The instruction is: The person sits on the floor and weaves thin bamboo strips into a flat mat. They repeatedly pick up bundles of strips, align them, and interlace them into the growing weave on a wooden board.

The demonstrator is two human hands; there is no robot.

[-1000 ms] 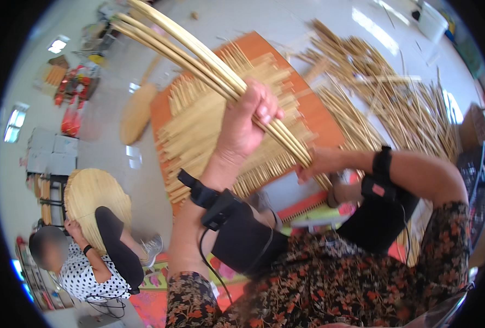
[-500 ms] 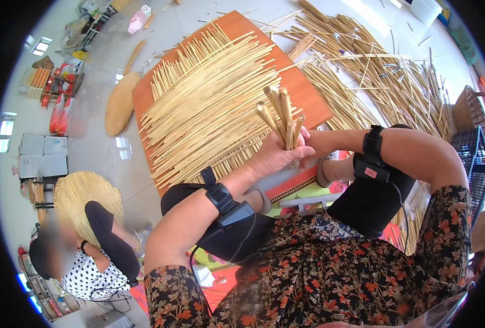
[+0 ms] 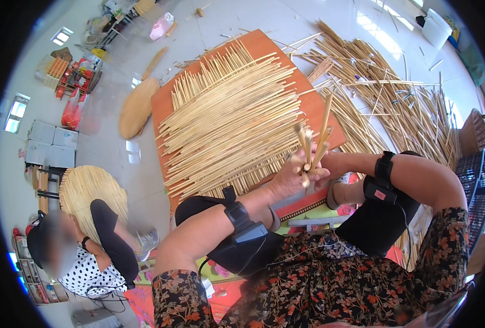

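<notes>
My left hand [image 3: 287, 179] is closed round a small bunch of straw-coloured plant stalks [image 3: 323, 133], whose cut ends point up and fan apart. Close against it, my right hand [image 3: 325, 162] is closed at the same bunch, its fingers partly hidden behind the stalks. Just beyond my hands is a slatted mat of stalks [image 3: 226, 120], laid crosswise in two layers on a reddish-brown board [image 3: 162, 120]. The stalks of its upper layer lie side by side.
A large heap of loose stalks [image 3: 384, 93] covers the floor at the right, near a blue plastic crate [image 3: 474, 175]. A round woven mat [image 3: 139, 109] lies left of the board. Lower left, a person [image 3: 89, 268] sits by another round mat [image 3: 92, 191].
The stalk bunch and both hands have shifted right and down in view, and its ends now spread wider, with one stalk standing taller. The whole view has also shifted.
</notes>
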